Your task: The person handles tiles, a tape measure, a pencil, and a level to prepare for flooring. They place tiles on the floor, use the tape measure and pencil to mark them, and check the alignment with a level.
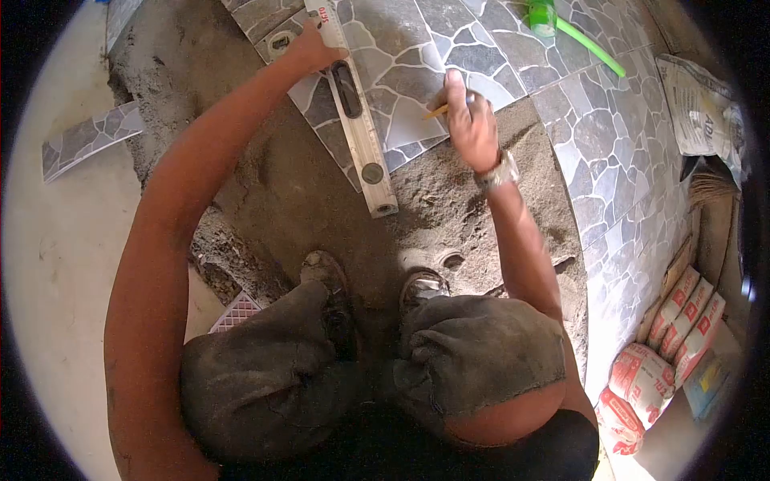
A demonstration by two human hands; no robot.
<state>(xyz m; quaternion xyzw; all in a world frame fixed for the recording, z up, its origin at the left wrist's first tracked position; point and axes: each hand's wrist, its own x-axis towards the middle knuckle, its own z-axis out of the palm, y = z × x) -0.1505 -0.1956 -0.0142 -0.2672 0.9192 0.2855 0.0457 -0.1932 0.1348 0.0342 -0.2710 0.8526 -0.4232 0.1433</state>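
Observation:
A pale spirit level [365, 148] lies slantwise across a stone-patterned floor tile [405, 100], its near end sticking out over the sand. My left hand [314, 51] grips the level toward its far end, thumb and fingers around its edge. Over the right part of the same tile is my right hand [475, 128], with a watch [502, 171] on the wrist. Its fingers are closed on a thin yellow pencil [435, 113], which points left toward the level. Both feet rest on the sand bed [465, 188] below the tile's near edge.
Laid tiles [597, 156] run along the right. A green bottle [542, 18] and a bright green strip [593, 48] lie on them. Several red-and-white bags [642, 377] are stacked lower right, below a grey sack [698, 112]. A cut tile piece [92, 140] lies at left.

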